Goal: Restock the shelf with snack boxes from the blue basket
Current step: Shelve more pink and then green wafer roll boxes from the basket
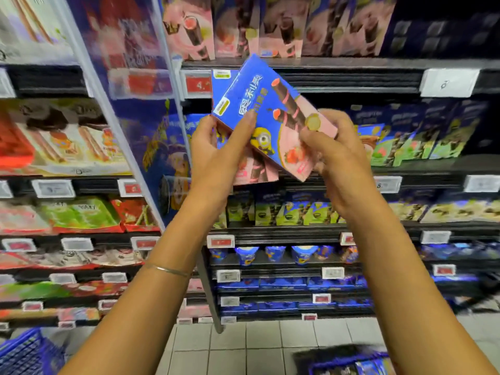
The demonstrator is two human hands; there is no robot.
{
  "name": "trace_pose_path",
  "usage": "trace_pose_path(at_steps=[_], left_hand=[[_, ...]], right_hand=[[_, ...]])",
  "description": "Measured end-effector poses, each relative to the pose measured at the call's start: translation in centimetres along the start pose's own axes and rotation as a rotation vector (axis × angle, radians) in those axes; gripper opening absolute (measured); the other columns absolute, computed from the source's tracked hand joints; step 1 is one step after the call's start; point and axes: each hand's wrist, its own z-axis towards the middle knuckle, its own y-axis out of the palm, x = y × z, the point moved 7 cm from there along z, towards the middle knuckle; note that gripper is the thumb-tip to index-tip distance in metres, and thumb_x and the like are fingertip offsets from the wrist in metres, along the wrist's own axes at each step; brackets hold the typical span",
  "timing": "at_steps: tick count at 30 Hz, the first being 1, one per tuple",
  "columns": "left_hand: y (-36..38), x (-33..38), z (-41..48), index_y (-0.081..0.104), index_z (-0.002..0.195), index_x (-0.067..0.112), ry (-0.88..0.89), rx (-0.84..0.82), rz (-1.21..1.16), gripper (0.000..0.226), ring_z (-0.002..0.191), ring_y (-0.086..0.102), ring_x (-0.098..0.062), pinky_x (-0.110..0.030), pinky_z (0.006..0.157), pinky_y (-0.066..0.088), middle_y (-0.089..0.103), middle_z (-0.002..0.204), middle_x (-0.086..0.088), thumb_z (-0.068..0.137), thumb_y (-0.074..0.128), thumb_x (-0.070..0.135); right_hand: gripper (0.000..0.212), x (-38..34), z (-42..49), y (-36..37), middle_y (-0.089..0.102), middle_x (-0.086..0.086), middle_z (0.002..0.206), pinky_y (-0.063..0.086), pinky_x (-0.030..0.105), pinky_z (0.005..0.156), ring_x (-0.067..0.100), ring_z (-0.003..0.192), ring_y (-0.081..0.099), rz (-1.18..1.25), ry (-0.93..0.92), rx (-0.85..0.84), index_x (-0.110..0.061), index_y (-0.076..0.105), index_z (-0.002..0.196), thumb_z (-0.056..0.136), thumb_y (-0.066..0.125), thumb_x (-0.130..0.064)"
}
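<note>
Before the black metal shelf (338, 66), the left hand (216, 158) and the right hand (339, 161) each pinch tilted blue-and-pink cardboard snack boxes (266, 109).

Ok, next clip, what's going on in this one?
A person faces a stocked snack shelf and holds a few blue-and-pink snack boxes in both hands. The left hand grips their lower left edge; the right hand grips the front box's right side. The boxes are tilted in mid-air, not yet on the shelf. A blue basket sits on the floor at lower left, and another blue container with boxes shows at lower right.
</note>
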Motion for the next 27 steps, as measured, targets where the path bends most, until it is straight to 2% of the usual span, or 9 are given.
trace_pose_path(at_steps=[3,7,10,12,15,19,23,25,27], left_hand=[[0.1,0.8,1.4,0.066,0.101,0.014,0.066,-0.001,0.047,0.047,0.089,0.073,-0.012,-0.032,0.076,0.056,0.079,0.098,0.003,0.078,0.073,0.055],[0.7,2.2,3.0,0.056,0.104,0.011,0.1,0.004,0.033,0.068,0.08,0.073,-0.005,-0.024,0.066,0.056,0.077,0.091,0.01,0.081,0.067,0.074],[1.6,3.5,4.0,0.059,0.123,0.002,0.081,0.006,-0.005,0.098,0.11,0.074,-0.024,-0.046,0.095,0.06,0.077,0.119,-0.007,0.081,0.051,0.09],[1.5,4.1,4.8,0.063,0.114,0.006,0.084,0.077,-0.027,0.069,0.108,0.071,-0.027,-0.056,0.101,0.055,0.074,0.118,-0.008,0.097,0.044,0.07],[0.8,4.8,6.1,0.057,0.099,0.01,0.142,0.2,0.007,0.027,0.086,0.056,-0.019,-0.039,0.076,0.051,0.062,0.095,-0.011,0.111,0.051,0.033],[0.7,5.1,7.2,0.053,0.096,0.015,0.127,0.271,0.008,0.027,0.067,0.061,-0.007,-0.021,0.051,0.051,0.064,0.084,0.0,0.109,0.054,0.038],[1.0,5.9,8.1,0.052,0.09,0.021,0.144,0.305,0.036,0.029,0.068,0.06,-0.012,-0.033,0.057,0.053,0.063,0.08,0.008,0.109,0.053,0.042],[1.5,6.5,8.6,0.055,0.09,0.022,0.171,0.278,0.063,0.028,0.074,0.063,-0.016,-0.04,0.064,0.055,0.068,0.084,0.005,0.11,0.052,0.042],[2.4,7.0,9.0,0.054,0.085,0.022,0.192,0.237,0.066,0.031,0.059,0.057,-0.006,-0.026,0.052,0.051,0.065,0.069,0.014,0.111,0.051,0.038]], right_hand=[[0.018,-1.7,1.5,-0.4,0.07,-0.006,0.08,0.048,0.023,0.061,0.006,0.07,0.063,-0.09,-0.027,-0.048,-0.009,0.064,0.109,0.091,0.067,-0.013],[0.018,-3.3,2.5,1.5,0.073,-0.003,0.079,0.049,0.017,0.055,0.007,0.064,0.064,-0.181,-0.041,-0.352,-0.007,0.067,0.108,0.096,0.057,0.002],[0.018,-4.1,4.3,2.7,0.07,0.008,0.087,0.048,0.024,0.061,0.019,0.07,0.059,-0.155,-0.054,-0.346,-0.008,0.069,0.106,0.095,0.058,0.001],[0.018,-4.6,5.6,3.1,0.071,0.012,0.094,0.05,0.031,0.071,0.023,0.08,0.063,-0.07,-0.05,-0.308,-0.003,0.068,0.109,0.095,0.057,0.0],[0.015,-5.6,8.0,2.8,0.073,0.007,0.095,0.058,0.029,0.071,0.018,0.083,0.071,0.073,-0.053,-0.259,-0.006,0.068,0.105,0.096,0.057,-0.003],[0.011,-8.1,11.6,1.6,0.075,0.009,0.099,0.057,0.036,0.078,0.025,0.092,0.073,0.087,-0.103,-0.209,-0.011,0.067,0.102,0.094,0.059,-0.01],[0.017,-10.9,15.8,-1.3,0.075,0.006,0.102,0.061,0.033,0.072,0.017,0.092,0.075,-0.108,-0.244,-0.008,-0.012,0.068,0.105,0.092,0.061,-0.004],[0.021,-11.5,17.4,-2.8,0.073,-0.001,0.092,0.056,0.019,0.067,-0.001,0.079,0.072,-0.242,-0.3,0.083,-0.01,0.067,0.107,0.089,0.062,0.0],[0.018,-11.2,19.0,-4.3,0.067,-0.004,0.083,0.047,0.01,0.057,-0.009,0.063,0.064,-0.344,-0.297,0.127,-0.013,0.063,0.1,0.088,0.063,0.0]])
